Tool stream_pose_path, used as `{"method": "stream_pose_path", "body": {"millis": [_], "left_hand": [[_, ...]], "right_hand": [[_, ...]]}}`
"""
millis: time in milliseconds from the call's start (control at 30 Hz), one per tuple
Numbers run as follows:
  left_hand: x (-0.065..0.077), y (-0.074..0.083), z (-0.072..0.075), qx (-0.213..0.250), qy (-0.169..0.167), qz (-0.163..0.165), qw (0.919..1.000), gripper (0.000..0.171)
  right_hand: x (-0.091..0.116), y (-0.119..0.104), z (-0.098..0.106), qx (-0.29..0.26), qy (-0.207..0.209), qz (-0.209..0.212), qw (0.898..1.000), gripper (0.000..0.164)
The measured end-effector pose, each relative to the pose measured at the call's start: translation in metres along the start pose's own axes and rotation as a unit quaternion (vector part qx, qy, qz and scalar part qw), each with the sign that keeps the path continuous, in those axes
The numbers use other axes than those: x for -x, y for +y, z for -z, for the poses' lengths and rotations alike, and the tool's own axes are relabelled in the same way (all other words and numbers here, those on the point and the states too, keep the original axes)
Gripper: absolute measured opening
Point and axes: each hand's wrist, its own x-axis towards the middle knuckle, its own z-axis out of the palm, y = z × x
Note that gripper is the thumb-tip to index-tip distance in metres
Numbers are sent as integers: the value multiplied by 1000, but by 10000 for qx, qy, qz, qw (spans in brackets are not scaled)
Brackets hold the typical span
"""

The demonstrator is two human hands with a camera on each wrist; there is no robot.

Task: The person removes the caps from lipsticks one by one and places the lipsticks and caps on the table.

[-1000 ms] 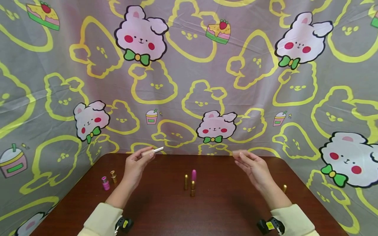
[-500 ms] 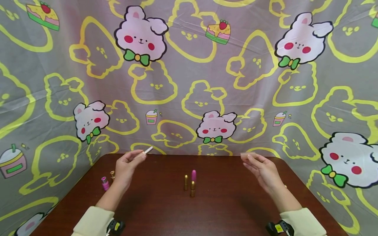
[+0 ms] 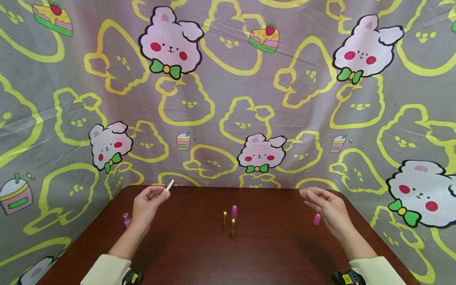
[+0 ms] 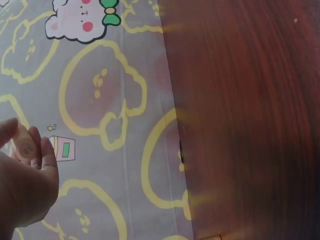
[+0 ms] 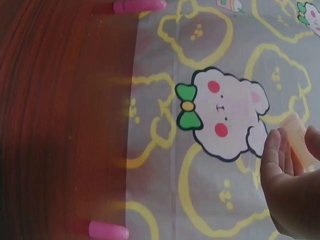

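Note:
In my left hand [image 3: 147,208] I pinch a lipstick base with a silver inner tube [image 3: 170,185] that points up and to the right. The left wrist view shows its peach-coloured bottom [image 4: 27,146] between thumb and fingers. My right hand [image 3: 330,209] pinches a translucent peach cap [image 5: 296,140] by thumb and fingertips. Both hands are raised above the table's far part, well apart from each other. Just left of the right hand, a pink cap [image 3: 316,219] stands on the table.
On the dark wooden table [image 3: 199,261], two gold lipsticks [image 3: 233,228] and a pink one [image 3: 234,211] stand upright in the middle. An uncapped pink lipstick base [image 3: 126,221] stands by my left forearm. A patterned curtain [image 3: 221,118] encloses the back and sides.
My hands have moved apart, left hand leftward and right hand rightward. The pink cap has come into sight beside the right hand. My arms now cover the gold base at left and gold cap at right.

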Motion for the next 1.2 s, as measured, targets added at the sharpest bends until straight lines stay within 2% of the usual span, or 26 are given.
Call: {"method": "stream_pose_path", "body": {"millis": [133, 300, 400, 500, 700, 800, 1000, 1200], "left_hand": [[-2, -4, 5, -232, -102, -107, 9996, 36], [-2, -6, 11, -1037, -134, -274, 9941, 35], [-1, -5, 13, -1376, -94, -309, 9900, 34], [0, -6, 16, -1465, -71, -232, 9889, 34], [-2, -12, 21, -1536, 40, -54, 9881, 33], [-2, -15, 24, -1512, 75, -1, 9885, 31], [1, -19, 31, -1667, 205, 95, 9858, 29], [1, -24, 40, -2168, 370, 186, 9753, 29]], "right_hand": [[-1, 0, 8, 863, 79, -6, 9962, 25], [0, -1, 17, 1917, 100, 151, 9813, 43], [1, -2, 22, 2546, 128, 159, 9668, 44], [2, -3, 27, 3109, 180, 183, 9501, 43], [2, 1, 35, 4139, 406, 498, 9081, 33], [2, 3, 40, 4517, 568, 614, 8882, 30], [0, 8, 51, 4968, 655, 717, 8624, 37], [-3, 17, 61, 5230, 649, 494, 8484, 39]]}}
